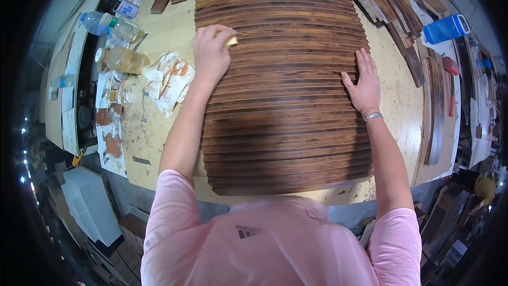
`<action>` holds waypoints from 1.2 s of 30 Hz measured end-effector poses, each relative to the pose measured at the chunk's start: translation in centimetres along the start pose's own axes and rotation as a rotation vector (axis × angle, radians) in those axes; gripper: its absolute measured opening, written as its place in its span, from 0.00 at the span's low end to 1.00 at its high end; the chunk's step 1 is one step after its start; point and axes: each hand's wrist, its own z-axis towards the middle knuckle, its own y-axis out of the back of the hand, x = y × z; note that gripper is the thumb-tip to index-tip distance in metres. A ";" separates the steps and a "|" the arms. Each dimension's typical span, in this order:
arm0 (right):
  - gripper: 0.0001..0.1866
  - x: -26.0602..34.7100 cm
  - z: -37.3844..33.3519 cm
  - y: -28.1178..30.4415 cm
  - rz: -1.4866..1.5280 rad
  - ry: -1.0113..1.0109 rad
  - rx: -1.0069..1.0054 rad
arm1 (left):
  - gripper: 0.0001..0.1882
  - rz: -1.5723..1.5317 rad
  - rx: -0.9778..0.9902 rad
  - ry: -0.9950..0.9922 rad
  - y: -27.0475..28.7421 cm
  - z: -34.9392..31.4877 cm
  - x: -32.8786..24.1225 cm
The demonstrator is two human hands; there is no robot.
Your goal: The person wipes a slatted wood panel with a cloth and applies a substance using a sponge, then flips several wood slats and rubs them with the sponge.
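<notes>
A broad, dark brown wooden panel (286,87) with many ridges running left to right lies flat in front of me. Near its upper left edge, my left hand (210,55) is closed around a small pale yellow pad (232,41). Only one end of the pad shows past my fingers, so whether it is sponge or folded abrasive I cannot tell. My right hand (365,86) rests with fingers stretched and thumb apart on the panel's right edge. A white rag (168,80) with brown stains lies crumpled left of my left forearm.
Under the panel is a pale worktable (145,143) with stains. Bottles of yellowish liquid (121,59) and a tin (127,8) stand at the left. Dark wood strips (394,21) lie at the far right, near a blue jug (445,29) and a red-handled tool (451,85).
</notes>
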 end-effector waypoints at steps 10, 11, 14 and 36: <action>0.42 0.0 -0.1 0.0 0.025 -0.014 0.000 | 0.17 0.076 0.159 -0.123 1.7 -0.3 1.8; 0.42 0.0 -0.1 0.0 0.027 -0.010 -0.007 | 0.15 0.092 0.158 -0.089 2.1 -0.4 2.1; 0.42 -0.1 -0.1 0.0 0.026 -0.005 -0.014 | 0.16 0.018 0.044 -0.071 1.8 0.1 1.4; 0.43 0.0 -0.2 0.1 -0.007 -0.032 0.014 | 0.19 0.205 -0.081 0.261 9.6 -8.9 10.6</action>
